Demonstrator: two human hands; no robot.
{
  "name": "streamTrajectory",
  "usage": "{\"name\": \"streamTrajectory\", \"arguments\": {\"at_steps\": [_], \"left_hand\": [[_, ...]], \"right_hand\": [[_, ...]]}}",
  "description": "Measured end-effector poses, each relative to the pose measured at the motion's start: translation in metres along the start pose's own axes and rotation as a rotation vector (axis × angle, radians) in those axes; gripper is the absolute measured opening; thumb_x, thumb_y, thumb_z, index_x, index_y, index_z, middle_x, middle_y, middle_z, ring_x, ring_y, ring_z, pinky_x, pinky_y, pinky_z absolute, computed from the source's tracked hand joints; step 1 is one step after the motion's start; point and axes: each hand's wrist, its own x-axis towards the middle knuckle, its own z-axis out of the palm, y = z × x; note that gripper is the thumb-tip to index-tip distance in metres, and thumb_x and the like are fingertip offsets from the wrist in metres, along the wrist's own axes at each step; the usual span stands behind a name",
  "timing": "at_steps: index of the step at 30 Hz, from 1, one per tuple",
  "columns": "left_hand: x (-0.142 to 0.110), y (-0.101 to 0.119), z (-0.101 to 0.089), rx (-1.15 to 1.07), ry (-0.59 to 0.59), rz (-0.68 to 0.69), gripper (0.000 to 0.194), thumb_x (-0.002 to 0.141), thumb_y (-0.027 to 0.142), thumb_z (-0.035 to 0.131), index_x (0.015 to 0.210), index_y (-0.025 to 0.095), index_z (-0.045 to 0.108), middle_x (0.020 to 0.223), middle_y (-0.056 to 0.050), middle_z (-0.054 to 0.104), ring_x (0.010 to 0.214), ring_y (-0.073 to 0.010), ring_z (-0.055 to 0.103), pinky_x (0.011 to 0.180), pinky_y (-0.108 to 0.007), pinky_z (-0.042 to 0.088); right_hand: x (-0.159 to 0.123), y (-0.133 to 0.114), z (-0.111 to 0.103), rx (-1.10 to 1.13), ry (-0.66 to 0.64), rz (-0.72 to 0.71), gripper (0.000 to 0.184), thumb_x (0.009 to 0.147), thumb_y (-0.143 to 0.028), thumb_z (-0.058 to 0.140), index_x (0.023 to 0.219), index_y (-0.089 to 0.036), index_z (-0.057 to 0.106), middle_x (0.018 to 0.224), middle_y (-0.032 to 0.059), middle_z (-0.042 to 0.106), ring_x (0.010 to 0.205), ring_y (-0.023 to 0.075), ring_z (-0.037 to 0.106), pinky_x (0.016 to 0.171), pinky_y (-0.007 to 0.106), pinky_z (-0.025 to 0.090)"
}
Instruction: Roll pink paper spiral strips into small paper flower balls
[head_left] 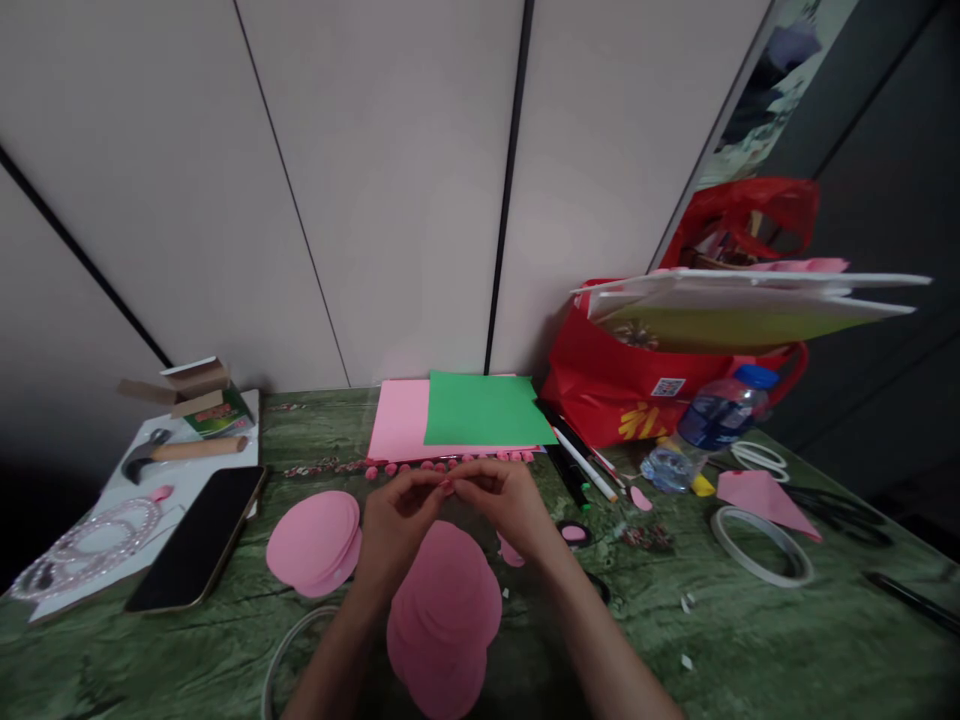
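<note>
My left hand [401,510] and my right hand [506,500] meet over the middle of the table, fingertips pinched together. Between them is a small pink paper piece [448,486], mostly hidden by the fingers. Just beyond the fingertips runs a row of small pink rolled paper pieces [405,468], along the near edge of the stacked sheets. Several overlapping pink paper circles [446,620] lie between my forearms. A second pile of pink circles [315,540] rests left of my left hand. A pink scrap [511,550] is partly covered by my right wrist.
Green paper [487,410] lies on pink paper [397,420] by the wall. Leftward are a phone [202,540], hammer [184,450] and opened box [214,405]. Rightward stand a red bag [592,370] and water bottle [709,430], near a tape roll [761,545] and pens [585,465].
</note>
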Motion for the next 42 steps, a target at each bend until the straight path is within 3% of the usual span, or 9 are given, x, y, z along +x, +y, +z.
{"name": "streamTrajectory", "arguments": {"at_steps": [14, 27, 42], "left_hand": [[-0.0007, 0.0062, 0.0006, -0.035, 0.023, -0.015, 0.014, 0.062, 0.022, 0.068, 0.074, 0.014, 0.069, 0.076, -0.006, 0.071, 0.073, -0.0184, 0.066, 0.069, -0.027, 0.054], [-0.0003, 0.0012, 0.0021, -0.06, -0.013, -0.02, 0.014, 0.062, 0.022, 0.068, 0.074, 0.015, 0.068, 0.078, -0.007, 0.071, 0.074, -0.0199, 0.067, 0.072, -0.03, 0.054], [-0.0002, 0.0033, -0.0004, -0.013, -0.006, -0.015, 0.014, 0.062, 0.02, 0.068, 0.074, 0.014, 0.069, 0.076, -0.006, 0.071, 0.073, -0.0194, 0.067, 0.069, -0.029, 0.055]], "right_hand": [[-0.0003, 0.0015, 0.0002, 0.051, -0.025, -0.012, 0.01, 0.057, -0.017, 0.073, 0.067, -0.016, 0.07, 0.073, 0.0037, 0.07, 0.069, 0.0155, 0.064, 0.069, 0.027, 0.051], [0.0, 0.0017, -0.0006, -0.215, 0.001, -0.082, 0.009, 0.067, -0.022, 0.061, 0.064, -0.015, 0.065, 0.069, 0.0048, 0.068, 0.065, 0.0156, 0.062, 0.062, 0.026, 0.05], [-0.002, -0.0006, -0.0016, -0.353, -0.051, -0.245, 0.009, 0.07, -0.016, 0.062, 0.073, -0.018, 0.07, 0.08, 0.007, 0.07, 0.079, 0.0191, 0.064, 0.073, 0.031, 0.051]]}}
